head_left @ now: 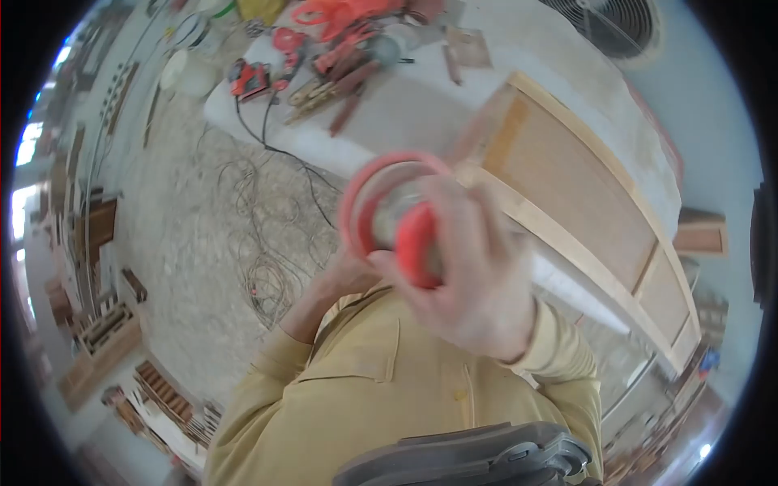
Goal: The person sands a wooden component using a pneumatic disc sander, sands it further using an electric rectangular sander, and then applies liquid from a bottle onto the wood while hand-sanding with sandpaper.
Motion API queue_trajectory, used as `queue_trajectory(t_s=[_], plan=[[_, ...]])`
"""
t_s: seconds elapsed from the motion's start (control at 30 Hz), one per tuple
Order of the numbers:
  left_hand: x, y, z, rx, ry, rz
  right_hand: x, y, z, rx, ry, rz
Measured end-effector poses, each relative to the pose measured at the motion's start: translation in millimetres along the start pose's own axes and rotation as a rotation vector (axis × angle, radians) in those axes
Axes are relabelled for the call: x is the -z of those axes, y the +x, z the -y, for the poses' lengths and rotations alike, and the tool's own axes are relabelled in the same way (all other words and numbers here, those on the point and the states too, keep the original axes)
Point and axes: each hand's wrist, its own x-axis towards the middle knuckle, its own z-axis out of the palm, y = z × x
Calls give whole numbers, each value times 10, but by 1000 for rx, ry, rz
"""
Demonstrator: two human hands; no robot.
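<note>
Close below the camera, a round red-rimmed tub [350, 212] is tilted so its pale inside shows. My left hand [354, 271] grips it from below and behind, with most of its fingers hidden by the tub. My right hand [478, 275] is closed around a smaller, round red piece [416, 245] that looks like a lid or cap, at the tub's mouth. Motion blurs both, and whether the red piece touches the tub I cannot tell.
A wooden panelled frame [579, 182] lies on the white-covered table [324, 150] to the right. Red power tools [250, 78] and tool pieces sit at its far end. Black cords [312, 182] trail to the floor, where coiled wire [267, 279] lies. A round fan grille [608, 20] is at top right.
</note>
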Motion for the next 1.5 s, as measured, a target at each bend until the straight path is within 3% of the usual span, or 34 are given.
queue_trajectory(t_s=[0.07, 0.17, 0.23, 0.27, 0.4, 0.47, 0.5, 0.6, 0.7, 0.77, 0.83, 0.87, 0.93, 1.07, 1.27, 1.5], plan=[[-58, -262, 214, 55, 1, -17, -380, 192, 62, 126, 106, 154], [-90, -554, 494, 136, 14, -32, -1196, 506, 101, 104, 129, 88], [-39, -641, 651, 280, 41, 30, -1839, 735, -128, -2, 136, 29], [48, -627, 694, 479, 67, 146, -2097, 848, -278, -43, 173, -31], [494, -676, 1095, 603, 78, 108, -2813, 1235, -1003, -408, 64, -46], [844, -642, 1350, 710, 49, -84, -3006, 1382, -1349, -575, 21, -87], [1029, -597, 1542, 699, 40, -72, -3083, 1460, -1506, -638, 3, -123], [1740, -372, 2211, 658, 57, -340, -3266, 1712, -1934, -860, -138, -124], [2498, 255, 2823, 644, -27, -587, -3393, 1930, -2274, -915, -135, -165], [3000, 746, 3230, 635, 54, -544, -3495, 2047, -2411, -912, -160, -199], [3144, 1230, 3592, 648, 1, -764, -3539, 2135, -2500, -918, -187, -238], [3262, 1401, 3679, 647, -1, -739, -3563, 2167, -2503, -943, -152, -230], [3543, 1744, 3648, 741, -309, -381, -3613, 2187, -2528, -989, -126, -234], [3498, 2102, 3508, 851, -499, -416, -3733, 2258, -2503, -968, -43, -274], [3490, 2304, 3670, 835, -838, -319, -3782, 2453, -2217, -965, -43, -279], [3663, 2225, 3395, 719, -714, -527, -3850, 2565, -2214, -937, 9, -312]])
